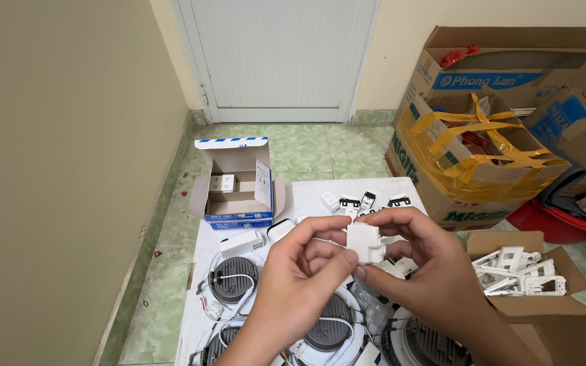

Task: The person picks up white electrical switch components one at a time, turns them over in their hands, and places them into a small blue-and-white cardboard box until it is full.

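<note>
A small white plastic switch module sits pinched between both hands above the white surface. The left hand grips it with thumb and fingers from below; the right hand closes on it from above. Beneath lie round recessed light fittings. Beyond, more white modules lie near an open blue-and-white box; a cardboard box of white frames sits to the right.
</note>
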